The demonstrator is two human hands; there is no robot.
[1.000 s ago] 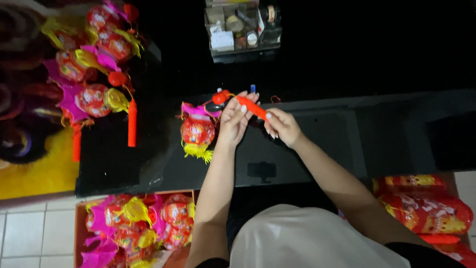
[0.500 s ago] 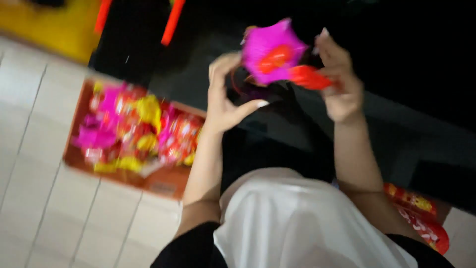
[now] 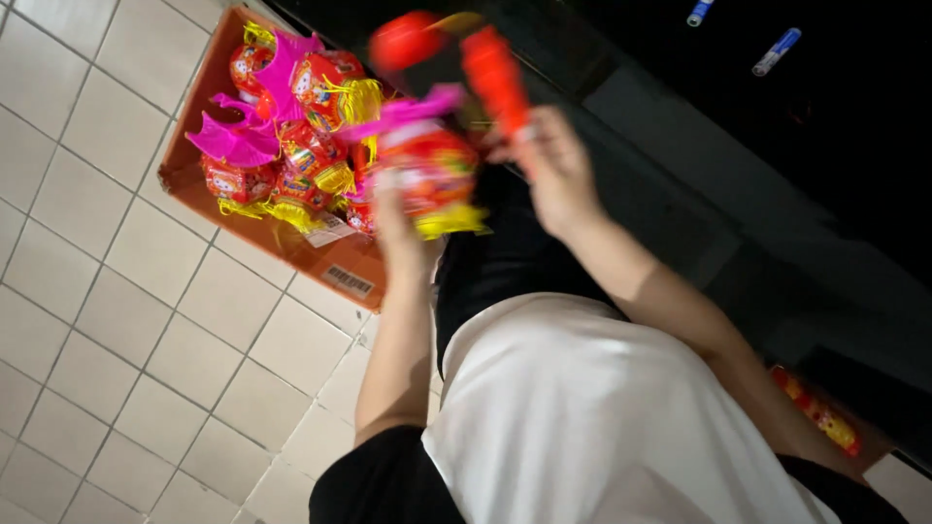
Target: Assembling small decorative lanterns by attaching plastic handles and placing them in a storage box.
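We have the lantern [image 3: 427,175] up in front of us, between both hands and above the cardboard box [image 3: 291,247] of more lanterns on the tiled floor [image 3: 107,320]. Our left hand [image 3: 396,218] grips it from below, fingers wrapped on the red and yellow body, though blur hides the exact hold. Our right hand [image 3: 553,170] is closed around the red handle [image 3: 495,73], just right of the body. We judge it light and flimsy: thin foil, a pink paper crown, a yellow fringe that would crush easily. Best held by the stiff handle, with only a gentle cradle under the body. The dark bench [image 3: 806,146] sits beyond our right hand.
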